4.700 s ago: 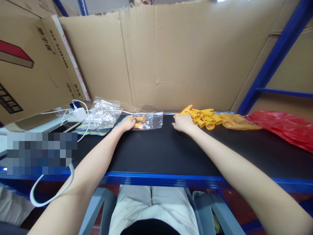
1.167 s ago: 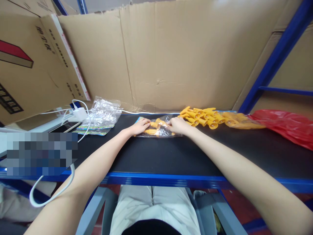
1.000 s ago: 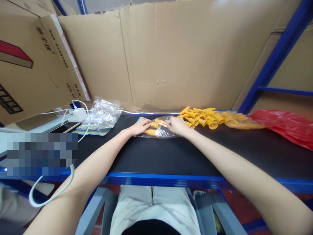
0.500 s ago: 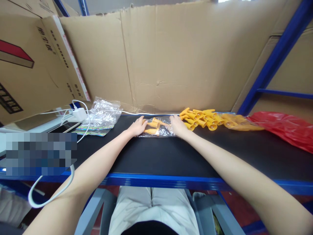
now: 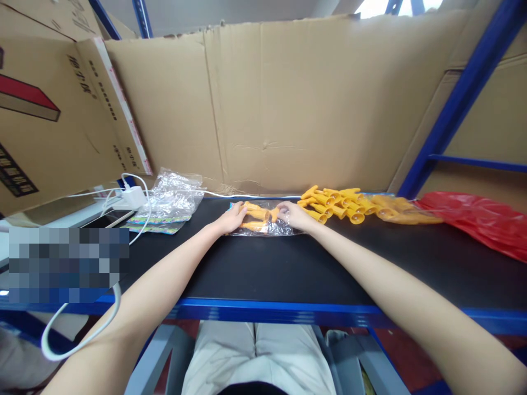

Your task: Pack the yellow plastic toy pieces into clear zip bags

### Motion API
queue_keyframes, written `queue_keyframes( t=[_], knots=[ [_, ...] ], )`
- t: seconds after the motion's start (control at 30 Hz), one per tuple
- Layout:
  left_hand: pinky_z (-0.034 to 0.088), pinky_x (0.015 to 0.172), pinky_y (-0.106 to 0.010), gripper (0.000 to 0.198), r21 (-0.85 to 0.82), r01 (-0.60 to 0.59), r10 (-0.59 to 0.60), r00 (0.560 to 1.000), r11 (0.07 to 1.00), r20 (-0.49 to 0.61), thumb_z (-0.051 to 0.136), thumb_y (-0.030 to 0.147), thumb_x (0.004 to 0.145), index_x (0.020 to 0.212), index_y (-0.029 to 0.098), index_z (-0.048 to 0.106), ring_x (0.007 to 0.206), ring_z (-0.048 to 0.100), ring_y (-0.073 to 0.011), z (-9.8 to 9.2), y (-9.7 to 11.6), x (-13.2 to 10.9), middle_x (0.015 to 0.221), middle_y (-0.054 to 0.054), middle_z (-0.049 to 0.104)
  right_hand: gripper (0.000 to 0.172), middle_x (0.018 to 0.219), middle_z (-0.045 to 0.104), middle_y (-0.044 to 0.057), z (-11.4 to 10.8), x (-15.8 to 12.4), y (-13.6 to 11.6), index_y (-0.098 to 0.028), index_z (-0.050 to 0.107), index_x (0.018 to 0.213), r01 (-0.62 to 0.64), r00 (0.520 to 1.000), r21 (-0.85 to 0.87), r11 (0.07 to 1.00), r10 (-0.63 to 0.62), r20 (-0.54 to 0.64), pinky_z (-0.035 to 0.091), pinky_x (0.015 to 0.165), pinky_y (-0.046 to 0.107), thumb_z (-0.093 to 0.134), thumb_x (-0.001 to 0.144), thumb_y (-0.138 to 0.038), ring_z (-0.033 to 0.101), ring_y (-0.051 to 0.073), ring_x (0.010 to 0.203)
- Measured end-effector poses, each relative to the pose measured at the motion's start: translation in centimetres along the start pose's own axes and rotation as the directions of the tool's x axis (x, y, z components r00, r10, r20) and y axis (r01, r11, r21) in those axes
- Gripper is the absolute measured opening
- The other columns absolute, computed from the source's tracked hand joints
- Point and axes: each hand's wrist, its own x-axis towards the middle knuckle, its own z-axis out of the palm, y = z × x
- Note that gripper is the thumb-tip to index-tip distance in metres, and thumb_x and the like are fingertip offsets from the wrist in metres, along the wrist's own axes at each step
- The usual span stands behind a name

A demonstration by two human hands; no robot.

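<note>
On the black tabletop lies a clear plastic bag (image 5: 284,228) with several yellow plastic pieces (image 5: 257,214) in or on it. These pieces are slim, with a flared hollow end. My left hand (image 5: 234,218) is closed on the bag's left end, thumb beside the pieces. At the other end, my right hand (image 5: 294,215) has its fingers curled, the tips at one yellow piece that points toward the left hand. Whether that piece is under the film is hard to tell. Just right of this hand is a pile of similar yellow pieces (image 5: 356,207).
A red plastic bag (image 5: 473,219) lies at the right, beside more yellow pieces under clear film. Crumpled clear bags (image 5: 175,192) and a white charger (image 5: 134,196) with cables are at the left. Cardboard (image 5: 308,109) walls the back; a blue rail (image 5: 267,310) edges the front.
My right hand has gone from lying over the bag's right end to curled fingers at a yellow piece. The pieces in the bag have shifted slightly. My left hand stays at the left end.
</note>
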Motion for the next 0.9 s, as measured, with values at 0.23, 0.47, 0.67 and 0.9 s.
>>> queue_keyframes(
  t=[0.23,0.47,0.67,0.9],
  knots=[
    [0.027,0.103,-0.046,0.032,0.176,-0.119,0.147,0.977,0.977,-0.154,0.032,0.037,0.088,0.11,0.017,0.046,0.114,0.051,-0.0249,-1.1,1.3,-0.5,0.12,-0.012,0.056,0.036,0.108,0.064,0.01,0.5,0.4,0.3,-0.013,0.057,0.107,0.008,1.0,0.129,0.992,-0.01,0.013,0.045,0.082,0.028,0.061,0.071,-0.014,0.06,0.015,0.093],
    [0.04,0.095,-0.034,0.013,0.094,-0.282,0.293,0.948,0.955,-0.125,0.04,0.025,0.081,0.071,0.02,0.047,0.115,0.049,-0.0217,-0.7,2.6,-0.7,0.112,-0.009,0.057,0.012,0.087,0.068,0.006,0.0,0.0,-0.4,-0.013,0.063,0.079,0.123,0.991,0.126,0.984,-0.129,0.041,0.046,0.079,0.03,0.059,0.073,-0.022,0.061,0.016,0.083],
    [0.035,0.1,-0.035,0.013,0.028,-0.302,0.303,0.952,0.953,-0.045,0.038,0.024,0.081,0.075,0.019,0.048,0.125,0.039,-0.0227,-0.5,2.2,-0.6,0.115,-0.01,0.055,0.02,0.098,0.069,0.005,-0.6,-1.1,-2.0,-0.016,0.069,0.092,0.258,0.93,0.185,0.948,-0.296,0.219,0.043,0.09,0.031,0.057,0.078,-0.021,0.062,0.017,0.095],
    [0.036,0.098,-0.037,0.011,-0.035,-0.302,0.3,0.953,0.953,-0.037,0.039,0.025,0.081,0.076,0.019,0.047,0.129,0.033,-0.025,-0.7,2.0,-0.6,0.12,-0.012,0.053,0.023,0.1,0.069,0.009,-0.2,-1.0,-2.7,-0.014,0.071,0.095,0.164,0.956,0.051,0.985,-0.172,0.237,0.046,0.086,0.031,0.053,0.081,-0.016,0.063,0.021,0.095]
  ],
)
